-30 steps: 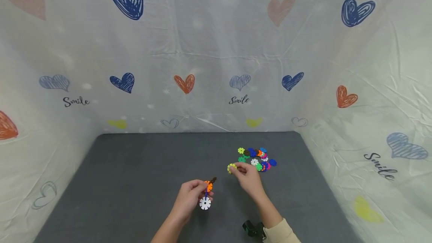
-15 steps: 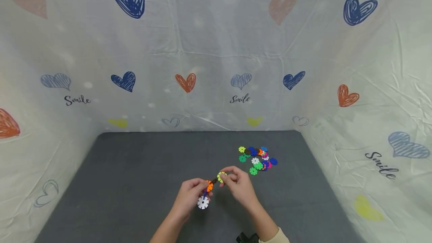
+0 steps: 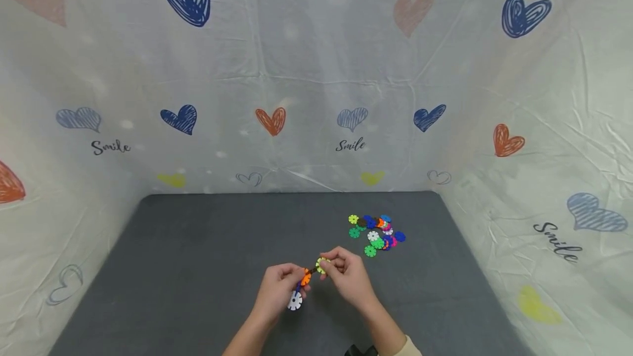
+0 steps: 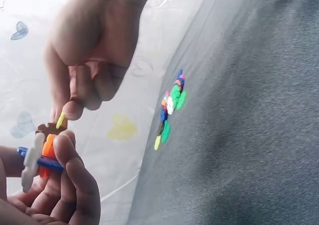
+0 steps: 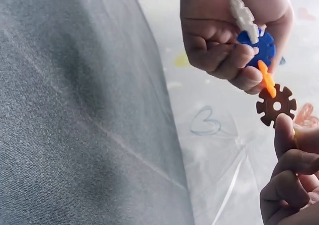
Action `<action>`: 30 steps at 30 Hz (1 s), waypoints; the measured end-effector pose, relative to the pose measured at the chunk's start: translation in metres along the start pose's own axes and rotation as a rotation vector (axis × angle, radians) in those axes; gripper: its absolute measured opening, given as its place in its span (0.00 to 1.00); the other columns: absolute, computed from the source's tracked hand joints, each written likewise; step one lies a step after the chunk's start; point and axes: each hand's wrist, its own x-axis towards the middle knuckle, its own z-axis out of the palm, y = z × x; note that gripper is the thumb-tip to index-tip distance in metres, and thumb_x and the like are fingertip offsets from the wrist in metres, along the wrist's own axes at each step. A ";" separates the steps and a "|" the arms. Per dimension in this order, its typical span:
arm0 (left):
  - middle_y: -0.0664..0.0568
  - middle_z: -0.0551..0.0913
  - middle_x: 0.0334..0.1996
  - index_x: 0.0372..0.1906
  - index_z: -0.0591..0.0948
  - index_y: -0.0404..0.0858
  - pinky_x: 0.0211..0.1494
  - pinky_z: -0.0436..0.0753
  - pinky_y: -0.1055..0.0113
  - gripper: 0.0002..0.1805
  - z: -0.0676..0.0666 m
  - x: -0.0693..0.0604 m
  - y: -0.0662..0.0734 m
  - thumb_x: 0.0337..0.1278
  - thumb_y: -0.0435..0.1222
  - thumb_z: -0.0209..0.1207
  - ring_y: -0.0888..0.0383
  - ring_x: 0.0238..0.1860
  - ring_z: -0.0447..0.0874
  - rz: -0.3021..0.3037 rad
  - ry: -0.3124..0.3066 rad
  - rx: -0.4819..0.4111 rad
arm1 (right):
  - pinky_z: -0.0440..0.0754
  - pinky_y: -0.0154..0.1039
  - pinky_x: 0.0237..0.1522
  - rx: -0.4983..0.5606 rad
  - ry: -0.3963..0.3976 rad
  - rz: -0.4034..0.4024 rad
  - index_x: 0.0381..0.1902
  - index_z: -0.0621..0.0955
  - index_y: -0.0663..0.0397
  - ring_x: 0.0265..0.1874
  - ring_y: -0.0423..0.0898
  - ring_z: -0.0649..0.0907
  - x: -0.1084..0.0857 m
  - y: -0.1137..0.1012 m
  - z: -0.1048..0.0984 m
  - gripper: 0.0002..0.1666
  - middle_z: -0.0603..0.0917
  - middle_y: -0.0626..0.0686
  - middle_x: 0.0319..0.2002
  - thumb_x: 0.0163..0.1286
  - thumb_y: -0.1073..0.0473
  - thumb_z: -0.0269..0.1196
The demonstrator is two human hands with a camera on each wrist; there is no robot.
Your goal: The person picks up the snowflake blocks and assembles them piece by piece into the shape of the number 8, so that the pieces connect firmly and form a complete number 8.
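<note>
My left hand (image 3: 278, 289) pinches a short chain of notched plastic discs at its orange disc (image 3: 306, 277). A white disc (image 3: 295, 301) hangs at the lower end, joined through a blue disc (image 5: 260, 48). At the other end sits a brown disc (image 5: 269, 110), slotted onto the orange one. Between thumb and forefinger my right hand (image 3: 348, 279) pinches a yellow disc (image 3: 322, 265), its edge against the brown disc. In the right wrist view the thumb mostly hides the yellow disc, so how deep it is slotted I cannot tell.
A loose pile of colourful notched discs lies at the back right of the dark grey table (image 3: 198, 246), with a green disc (image 3: 370, 251) at its near side. Behind the table hangs a pale curtain (image 3: 306, 59) printed with hearts. A black object (image 3: 361, 350) shows by the right wrist.
My right hand has come left and down from beside the pile, bringing the yellow disc against the brown one. The left hand has stayed nearly in place, while the white disc has tilted slightly.
</note>
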 end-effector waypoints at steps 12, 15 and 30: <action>0.45 0.87 0.25 0.37 0.84 0.27 0.28 0.83 0.68 0.15 0.004 0.003 0.002 0.71 0.38 0.60 0.56 0.23 0.85 0.020 0.069 -0.014 | 0.71 0.29 0.20 -0.014 0.035 -0.041 0.50 0.86 0.55 0.22 0.41 0.82 0.000 -0.001 0.001 0.12 0.86 0.63 0.29 0.75 0.56 0.62; 0.43 0.88 0.29 0.39 0.85 0.29 0.34 0.85 0.67 0.16 0.007 0.007 0.004 0.71 0.40 0.60 0.55 0.27 0.87 0.029 0.080 0.004 | 0.72 0.30 0.22 -0.017 0.096 0.001 0.55 0.83 0.50 0.20 0.37 0.76 0.003 0.000 0.000 0.14 0.83 0.60 0.29 0.75 0.57 0.62; 0.51 0.89 0.39 0.46 0.89 0.39 0.39 0.78 0.64 0.20 0.010 0.021 0.005 0.72 0.51 0.57 0.56 0.38 0.81 0.133 0.086 0.285 | 0.80 0.35 0.27 -0.034 0.165 0.043 0.45 0.86 0.60 0.22 0.41 0.79 0.014 -0.001 -0.005 0.08 0.86 0.64 0.33 0.69 0.66 0.66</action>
